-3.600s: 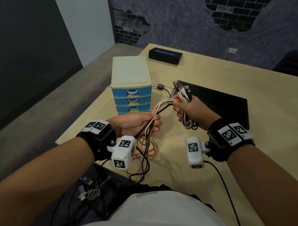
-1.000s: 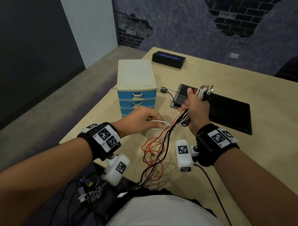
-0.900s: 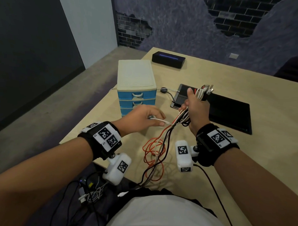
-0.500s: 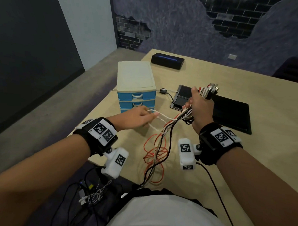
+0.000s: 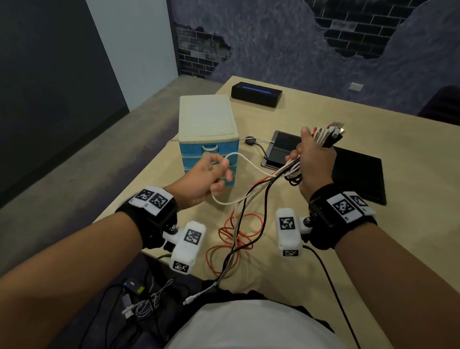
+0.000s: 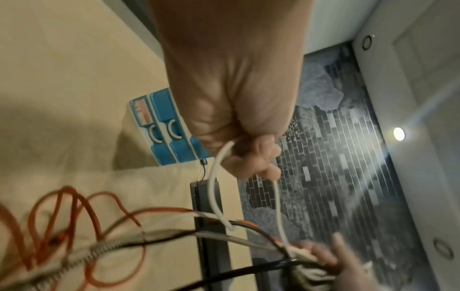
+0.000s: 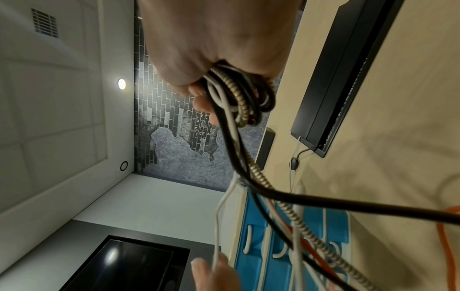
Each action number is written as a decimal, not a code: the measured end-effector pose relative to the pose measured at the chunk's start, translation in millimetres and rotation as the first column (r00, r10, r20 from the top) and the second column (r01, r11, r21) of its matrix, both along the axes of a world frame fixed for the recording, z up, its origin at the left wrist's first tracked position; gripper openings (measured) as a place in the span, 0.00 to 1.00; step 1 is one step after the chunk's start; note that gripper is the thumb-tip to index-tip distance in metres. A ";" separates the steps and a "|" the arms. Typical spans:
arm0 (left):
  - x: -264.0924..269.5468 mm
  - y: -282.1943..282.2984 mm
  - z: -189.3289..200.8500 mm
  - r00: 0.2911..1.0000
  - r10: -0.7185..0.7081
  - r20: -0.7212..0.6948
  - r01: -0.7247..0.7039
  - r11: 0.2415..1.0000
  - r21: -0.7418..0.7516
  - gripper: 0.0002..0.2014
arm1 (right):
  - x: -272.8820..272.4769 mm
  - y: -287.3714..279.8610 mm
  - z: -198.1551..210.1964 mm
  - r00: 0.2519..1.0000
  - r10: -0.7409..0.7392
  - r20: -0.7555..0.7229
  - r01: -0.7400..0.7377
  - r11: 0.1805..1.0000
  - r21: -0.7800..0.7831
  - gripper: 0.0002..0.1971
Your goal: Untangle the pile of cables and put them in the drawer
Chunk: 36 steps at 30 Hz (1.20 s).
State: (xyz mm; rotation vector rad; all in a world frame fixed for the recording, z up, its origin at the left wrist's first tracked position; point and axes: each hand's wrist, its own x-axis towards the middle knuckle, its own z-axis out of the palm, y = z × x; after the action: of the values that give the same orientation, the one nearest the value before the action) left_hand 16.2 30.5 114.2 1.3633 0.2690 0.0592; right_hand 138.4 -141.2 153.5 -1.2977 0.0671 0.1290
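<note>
My right hand point(image 5: 312, 162) grips a bundle of cables point(image 5: 292, 170) point(image 7: 239, 98) raised above the table, their plug ends point(image 5: 329, 134) sticking out past my fist. My left hand point(image 5: 210, 177) point(image 6: 248, 155) pinches a loop of the white cable point(image 5: 248, 163) point(image 6: 216, 189) pulled out sideways from the bundle, in front of the drawer unit point(image 5: 208, 136). Orange point(image 5: 237, 232), black and braided strands hang from the bundle to the table point(image 5: 378, 260) and over its near edge. The blue drawers point(image 7: 276, 261) look closed.
A flat black device point(image 5: 360, 177) and a smaller black pad point(image 5: 281, 147) lie behind my right hand. At the table's far end sits a black box point(image 5: 256, 94). More loose cables and a small device point(image 5: 139, 299) lie on the floor below the near edge.
My left hand picked the white cable out of the bundle and drew it to the left into a loop. My right hand lifted the bundle slightly.
</note>
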 end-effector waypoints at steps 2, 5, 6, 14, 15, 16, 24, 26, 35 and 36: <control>-4.3 0.1 -3.1 0.990 -0.124 -0.067 0.136 0.962 0.238 0.12 | 2.4 -1.1 2.8 1.000 -0.017 0.009 0.017 1.000 -0.002 0.11; -14.0 3.3 -13.6 0.928 -0.293 -0.229 0.372 0.745 0.554 0.21 | 10.5 -7.0 6.6 0.998 -0.055 0.024 0.055 0.998 0.000 0.12; -15.8 5.2 -18.4 0.900 -0.314 -0.302 0.435 0.701 0.565 0.23 | 12.5 -8.8 6.9 0.998 -0.065 0.027 0.065 0.998 -0.001 0.11; -15.4 7.3 -30.5 0.833 -0.201 -0.515 0.521 0.600 0.607 0.39 | 10.4 -7.3 5.6 0.999 -0.045 0.029 0.044 0.998 0.037 0.11; -16.4 10.4 -32.8 0.844 -0.188 -0.503 0.494 0.639 0.590 0.38 | 10.6 -7.8 5.4 0.998 -0.048 0.032 0.047 0.998 0.040 0.11; -17.7 12.9 -35.3 0.854 -0.188 -0.485 0.457 0.718 0.525 0.36 | 10.8 -8.6 5.1 0.998 -0.053 0.035 0.051 0.998 0.044 0.11; -42.8 29.4 -61.0 0.918 -0.143 -0.371 0.182 0.981 0.073 0.29 | 12.3 -12.6 4.4 0.998 -0.061 0.008 0.060 0.995 0.074 0.12; -43.1 27.4 -65.3 0.932 -0.084 -0.352 0.139 0.981 0.134 0.31 | 12.1 -12.6 3.9 0.998 -0.057 0.005 0.056 0.996 0.066 0.12; -40.5 22.4 -80.2 0.918 0.117 -0.379 0.233 0.613 0.755 0.34 | 7.8 -8.4 4.6 1.000 -0.028 -0.001 0.028 0.995 0.092 0.11; -41.1 25.3 -82.3 0.911 0.152 -0.384 0.210 0.630 0.748 0.34 | 7.2 -8.1 5.3 1.000 -0.030 -0.001 0.030 0.995 0.092 0.12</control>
State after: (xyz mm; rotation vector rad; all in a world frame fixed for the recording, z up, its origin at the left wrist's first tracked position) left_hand -24.9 55.8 31.9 2.2719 0.6343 -0.1727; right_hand 145.6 -149.3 158.8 -1.2040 0.0793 0.1051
